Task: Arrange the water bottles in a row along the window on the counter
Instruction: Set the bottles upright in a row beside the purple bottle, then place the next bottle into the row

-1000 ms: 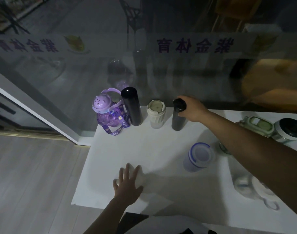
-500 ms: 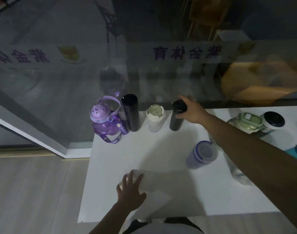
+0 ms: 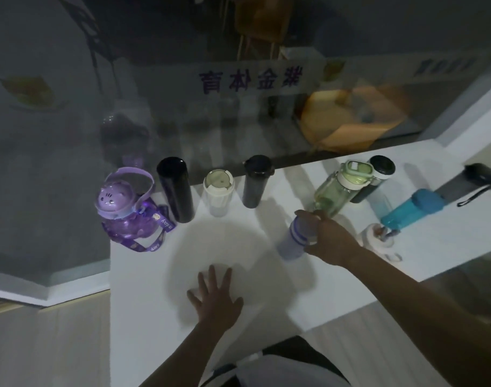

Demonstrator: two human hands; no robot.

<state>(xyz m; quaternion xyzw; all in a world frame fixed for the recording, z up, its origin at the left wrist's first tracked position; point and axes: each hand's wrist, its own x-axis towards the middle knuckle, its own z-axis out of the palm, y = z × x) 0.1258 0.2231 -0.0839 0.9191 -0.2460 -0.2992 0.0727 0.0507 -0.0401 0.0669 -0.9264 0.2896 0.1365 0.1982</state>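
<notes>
**Reaching for the fifth bottle: row along the window part-built**

Bench (image 3: 143, 303): white top, far edge against the window (image 3: 71, 135). Dim light; detail is soft.

Row so far, at the far left corner and running right along the far edge: purple cat-lid bottle (image 3: 121, 216), tall black flask (image 3: 175, 189), white cup-bottle (image 3: 218, 192), short dark bottle (image 3: 257, 181). All four stand upright, near one another but apart.

Not yet placed, right half of the bench: green bottle (image 3: 339, 188) touching or just beside a dark bottle with a white-rimmed lid (image 3: 377, 177); a teal bottle (image 3: 414, 209); a grey bottle with a black cap and strap (image 3: 468, 181) at the far right corner. A small white piece (image 3: 378, 240) sits near the front edge; cannot tell what it is.

Right hand (image 3: 329, 241): fingers wrapped around the cap end of the lavender blue-banded bottle (image 3: 298, 238), mid-bench, well short of the far edge. Grip looks closed on it; the bottle's base appears to rest on the bench.

Left hand (image 3: 215, 298): flat, fingers spread, palm down near the front edge, holding nothing.

Judgement: step in hand is picking up bottle five. Next move calls for carrying it to the far edge, into the gap just right of the short dark bottle, and setting it upright without knocking the green bottle.
</notes>
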